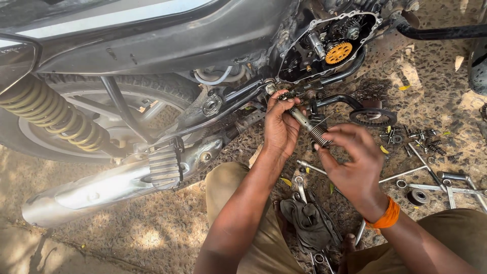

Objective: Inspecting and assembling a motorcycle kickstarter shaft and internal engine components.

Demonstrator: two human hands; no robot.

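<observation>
A short steel shaft [307, 124] with a coiled spring wound round its lower end was held in the air between both hands, just below the opened engine. The left hand [280, 126] pinched the upper end of the shaft between thumb and fingertips; the right hand [352, 161], an orange band at its wrist, pinched the spring end, its other fingers loosely curled.

As far as could be judged, the work stood midway. The engine side cover was already off, leaving the crankcase [324, 48] open with an orange gear [338, 53] and other gearing bare, and the shaft was out of the engine. Nothing showed refitted, and the cover was still to go back.

The ground [152, 233] was rough, speckled and gritty, in mixed sun and shade. Near the right hand lay a toothed ring gear [373, 117], scattered bolts and small springs [426, 139], spanners [449, 189] and a dark rag [309, 223] between the knees. The motorcycle's rear wheel [101, 109], yellowish shock spring [50, 114] and chrome exhaust [116, 185] filled the left side.
</observation>
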